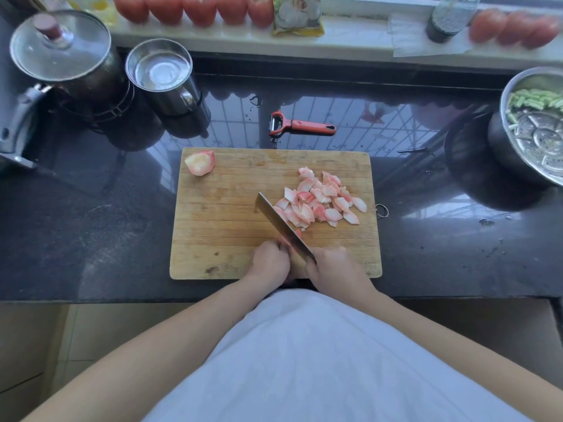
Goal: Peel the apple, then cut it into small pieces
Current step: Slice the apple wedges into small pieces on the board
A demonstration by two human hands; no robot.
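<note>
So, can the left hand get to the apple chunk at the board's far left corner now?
Probably yes: the board between the left hand and the chunk is bare, though it must leave the knife first.

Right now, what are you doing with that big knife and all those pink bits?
A person is chopping a peeled apple on a wooden cutting board. The right hand grips the cleaver, and the left hand is beside the blade, perhaps on something too hidden to tell. A pile of small apple pieces lies next to the blade. One bigger apple chunk waits at the board's far left corner. The red peeler lies behind the board.
</note>
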